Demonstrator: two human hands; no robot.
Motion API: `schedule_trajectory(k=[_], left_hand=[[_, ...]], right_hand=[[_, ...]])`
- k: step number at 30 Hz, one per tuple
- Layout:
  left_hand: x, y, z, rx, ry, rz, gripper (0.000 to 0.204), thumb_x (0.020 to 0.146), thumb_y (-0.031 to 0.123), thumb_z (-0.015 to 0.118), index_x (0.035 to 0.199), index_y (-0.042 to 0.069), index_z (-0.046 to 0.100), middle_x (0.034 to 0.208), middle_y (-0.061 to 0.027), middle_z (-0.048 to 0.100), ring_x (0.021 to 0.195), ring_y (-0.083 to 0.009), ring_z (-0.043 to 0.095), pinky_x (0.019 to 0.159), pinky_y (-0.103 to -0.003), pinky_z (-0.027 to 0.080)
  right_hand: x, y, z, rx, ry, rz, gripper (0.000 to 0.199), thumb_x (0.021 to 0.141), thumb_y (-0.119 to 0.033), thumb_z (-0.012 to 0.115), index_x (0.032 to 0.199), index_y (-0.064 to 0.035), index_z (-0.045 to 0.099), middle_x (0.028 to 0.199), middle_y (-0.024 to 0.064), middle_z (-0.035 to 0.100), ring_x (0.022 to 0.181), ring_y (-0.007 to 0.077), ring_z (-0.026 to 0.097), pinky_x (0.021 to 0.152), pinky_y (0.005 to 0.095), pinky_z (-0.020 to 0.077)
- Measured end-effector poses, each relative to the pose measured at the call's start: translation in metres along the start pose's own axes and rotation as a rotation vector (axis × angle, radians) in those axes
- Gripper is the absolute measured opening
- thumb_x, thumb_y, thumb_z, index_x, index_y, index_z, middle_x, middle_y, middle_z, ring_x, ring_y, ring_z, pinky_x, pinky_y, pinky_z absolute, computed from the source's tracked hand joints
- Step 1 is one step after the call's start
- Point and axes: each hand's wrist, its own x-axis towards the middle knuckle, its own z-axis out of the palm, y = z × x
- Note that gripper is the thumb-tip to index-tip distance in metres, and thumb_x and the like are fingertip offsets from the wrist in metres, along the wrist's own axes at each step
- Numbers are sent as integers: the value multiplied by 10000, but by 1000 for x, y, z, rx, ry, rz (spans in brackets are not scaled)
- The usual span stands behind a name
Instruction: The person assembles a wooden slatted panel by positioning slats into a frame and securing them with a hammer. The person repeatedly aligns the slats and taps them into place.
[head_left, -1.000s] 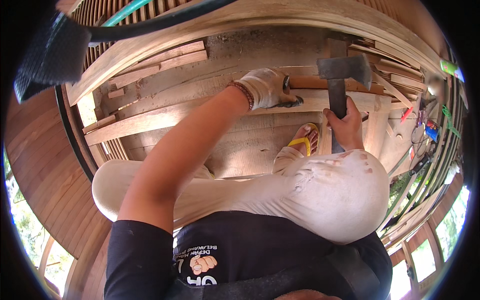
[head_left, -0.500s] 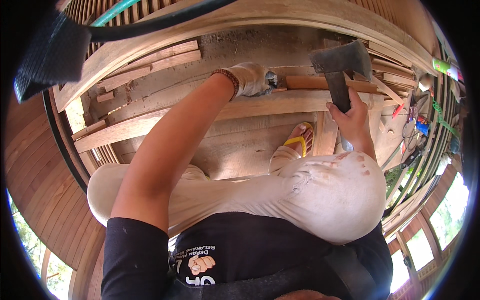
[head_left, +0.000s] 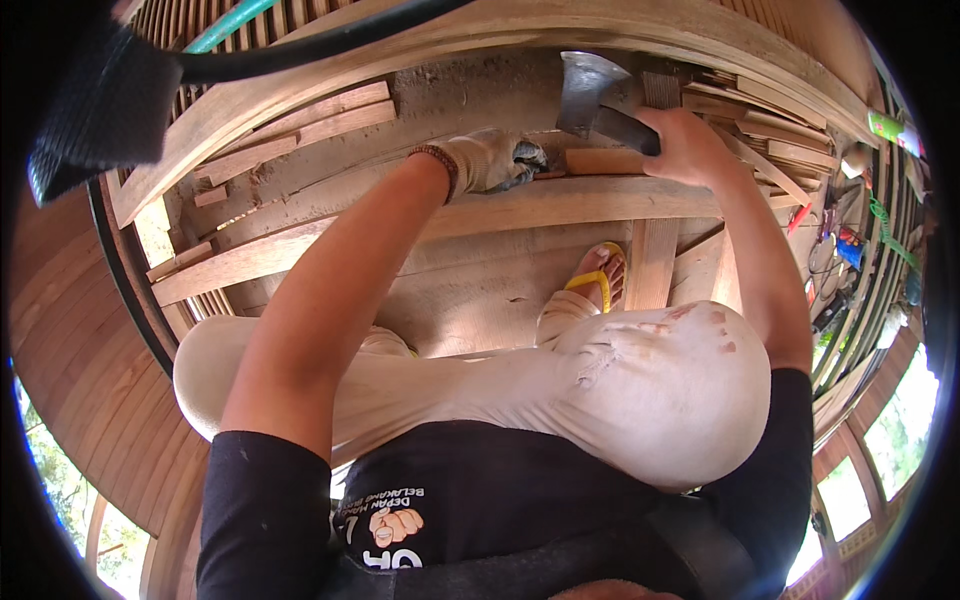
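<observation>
My left hand (head_left: 490,162), in a pale work glove with dark grey fingertips, is closed beside the left end of a reddish wooden strip (head_left: 605,162). Whatever lies inside its fingers is hidden. The strip lies along a long pale wooden beam (head_left: 580,203) in front of me. My bare right hand (head_left: 685,145) grips the black handle of a hatchet (head_left: 592,90). The broad steel head is raised just beyond the strip, pointing to the far left, close to my left fingertips.
Cut wood strips (head_left: 330,120) lie at the far left, and more stacked pieces (head_left: 770,130) at the far right. A curved wooden rail (head_left: 480,30) crosses the far side. Tools and cords (head_left: 840,250) clutter the right. My sandalled foot (head_left: 600,275) is below the beam.
The hatchet has swung left and away from me, its head turned toward my left hand. My right arm now reaches forward over the beam. The left hand has shifted slightly left.
</observation>
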Motion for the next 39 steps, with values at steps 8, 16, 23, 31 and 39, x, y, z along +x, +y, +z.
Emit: schedule_trajectory(k=[8,16,23,31,39], left_hand=[[-11,5,5,-85,50,-97,443,889,301,689,1269,79,637,1122,-186,709,1032,-326,670,915,-380,509],[-11,-1,13,-164,91,-3,332,886,232,670,1196,114,702,1046,-158,732,917,-282,684,830,-369,521],[-3,-4,11,-119,56,-67,312,881,213,678,1172,105,712,1020,-159,728,879,-283,673,805,-380,517],[-18,13,-5,-4,64,-1,285,887,180,648,1137,54,698,1003,-189,720,922,-321,680,827,-407,513],[-16,16,-15,-23,-22,3,296,902,188,624,1152,41,683,1024,-202,712,943,-360,668,839,-414,509]], right_hand=[[33,11,21,-242,420,-356,374,792,-221,722,1119,-50,658,1023,191,678,972,377,655,802,490,536],[33,-30,74,22,77,-103,376,945,-412,568,1018,-75,717,902,177,690,906,390,663,796,502,521],[31,-30,86,119,212,-34,413,883,-474,635,908,-75,737,876,192,704,874,397,667,790,491,520],[33,-33,86,166,255,-22,462,861,-528,657,864,-75,746,842,197,706,852,400,669,764,487,524],[36,-34,80,140,206,-16,479,858,-570,645,909,-110,771,811,199,699,817,404,671,748,478,531]])
